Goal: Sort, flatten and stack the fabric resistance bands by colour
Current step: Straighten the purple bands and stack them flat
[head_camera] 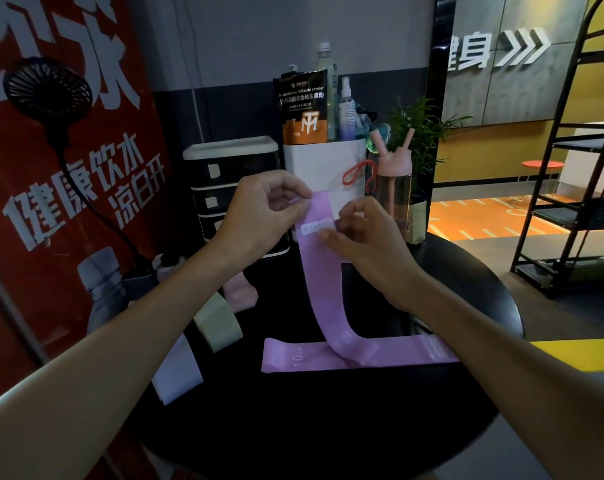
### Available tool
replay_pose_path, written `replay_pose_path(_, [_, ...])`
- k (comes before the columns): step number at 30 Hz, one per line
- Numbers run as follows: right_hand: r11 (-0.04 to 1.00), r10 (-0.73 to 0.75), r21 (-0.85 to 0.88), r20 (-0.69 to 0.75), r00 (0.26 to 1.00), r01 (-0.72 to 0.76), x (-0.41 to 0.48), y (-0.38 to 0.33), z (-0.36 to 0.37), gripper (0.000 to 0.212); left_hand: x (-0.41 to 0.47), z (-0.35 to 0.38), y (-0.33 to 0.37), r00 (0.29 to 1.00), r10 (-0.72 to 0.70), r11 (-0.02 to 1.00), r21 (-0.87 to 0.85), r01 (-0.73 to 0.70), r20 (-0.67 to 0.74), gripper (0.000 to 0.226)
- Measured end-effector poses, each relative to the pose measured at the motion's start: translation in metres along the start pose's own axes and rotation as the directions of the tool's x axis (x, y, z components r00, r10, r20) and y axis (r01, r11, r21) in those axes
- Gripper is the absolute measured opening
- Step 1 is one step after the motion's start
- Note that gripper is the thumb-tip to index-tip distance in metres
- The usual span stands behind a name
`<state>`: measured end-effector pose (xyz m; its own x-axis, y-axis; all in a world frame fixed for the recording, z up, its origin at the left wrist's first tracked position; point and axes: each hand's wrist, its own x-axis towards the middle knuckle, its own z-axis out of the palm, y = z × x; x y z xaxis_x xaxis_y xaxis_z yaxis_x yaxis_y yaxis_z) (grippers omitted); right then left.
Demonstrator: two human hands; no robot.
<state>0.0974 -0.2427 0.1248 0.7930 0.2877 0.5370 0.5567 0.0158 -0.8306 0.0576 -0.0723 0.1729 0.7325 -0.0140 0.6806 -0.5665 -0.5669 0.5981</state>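
Beneath the flat purple band [328, 358]: round black bench [328, 438], carrying all the bands listed here. Far left of the flat purple band: red banner [68, 209], upright. Far right of it: black rack [570, 209], standing on the floor. Behind it and to the left: dark drawer unit [234, 188]. Directly behind it: white bin [325, 161], holding a pouch and bottles.

Above the flat purple band: raised purple band [323, 289], hanging down as a long strip, lower end curled onto the flat one, touching it and crossing it near the middle. Flat purple band itself laid out lengthwise, marked "10".

High above it: left hand [259, 216], fingers curled, pinching the upper left corner of the raised purple band. Just right of that: right hand [363, 244], fingers curled, pinching the same band's right edge beside a white label.

Left of the flat purple band: pale band [177, 372], lying flat. Back-left of it: green band [217, 322], standing in a loose loop. Further back-left: pink band [240, 292], crumpled.
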Motion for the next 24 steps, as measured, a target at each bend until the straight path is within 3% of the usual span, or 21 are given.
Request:
replay_pose_path(4, [0.991,-0.029,-0.131,0.053,0.998,0.035,0.011,-0.011,-0.002,0.023,-0.002,0.005,0.0,1.0,-0.025,0.999,-0.037,0.024,-0.017,0.022])
replay_pose_path(6, [0.988,-0.044,-0.147,0.009,0.999,0.045,0.015,-0.012,-0.003,0.02,-0.007,0.011,-0.001,0.99,-0.142,0.981,-0.132,0.14,-0.005,0.037])
replay_pose_path(8, [0.992,-0.049,-0.116,-0.032,0.998,0.045,0.016,-0.015,-0.004,0.011,-0.016,0.019,-0.006,0.95,-0.297,0.911,-0.269,0.313,0.099,0.05])
replay_pose_path(13, [0.995,-0.013,-0.096,-0.162,0.987,-0.003,0.021,-0.011,-0.01,0.016,-0.042,0.04,-0.024,0.855,-0.359,0.817,-0.317,0.481,0.374,0.028])
replay_pose_path(18, [0.998,0.037,-0.036,-0.285,0.958,-0.049,0.024,-0.003,-0.026,0.007,-0.057,0.048,-0.033,0.807,-0.407,0.772,-0.311,0.554,0.428,0.019])
replay_pose_path(24, [0.988,0.149,0.099,-0.365,0.919,-0.121,0.012,0.019,-0.055,0.019,-0.058,0.035,-0.039,0.758,-0.452,0.717,-0.316,0.622,0.47,0.028])
